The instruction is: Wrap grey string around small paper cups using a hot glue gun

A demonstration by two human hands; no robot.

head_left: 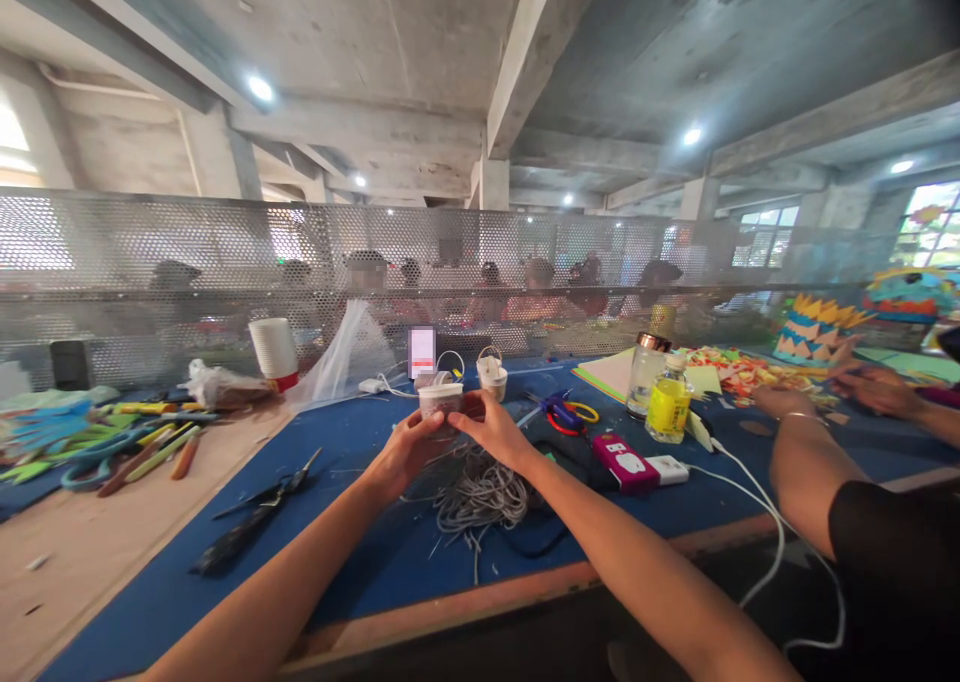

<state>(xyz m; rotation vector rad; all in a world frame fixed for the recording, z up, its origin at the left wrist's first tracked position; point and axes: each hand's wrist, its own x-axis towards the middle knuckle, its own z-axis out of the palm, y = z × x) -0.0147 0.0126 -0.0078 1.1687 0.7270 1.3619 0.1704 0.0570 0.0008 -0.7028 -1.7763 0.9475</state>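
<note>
A small white paper cup (441,400) is held between my two hands, just above the blue table mat (352,442). My left hand (409,449) grips the cup's left side, with the fingertips closed on it. From the right, my right hand (491,427) closes on the same cup with thumb and fingers. A thin looped handle shows above the cup; whether it belongs to it I cannot tell. Just behind stands a second small cup (493,378) with an arched handle. Beneath my right hand lies a tangled bundle of grey cord (484,492).
Black scissors (262,517) lie left, purple-handled scissors (559,412) right. Beyond are a pink box (621,462), a yellow-labelled bottle (670,404) and a glass jar (640,382). A phone (422,350) stands behind. At right a co-worker's hands (787,399) are near paper scraps.
</note>
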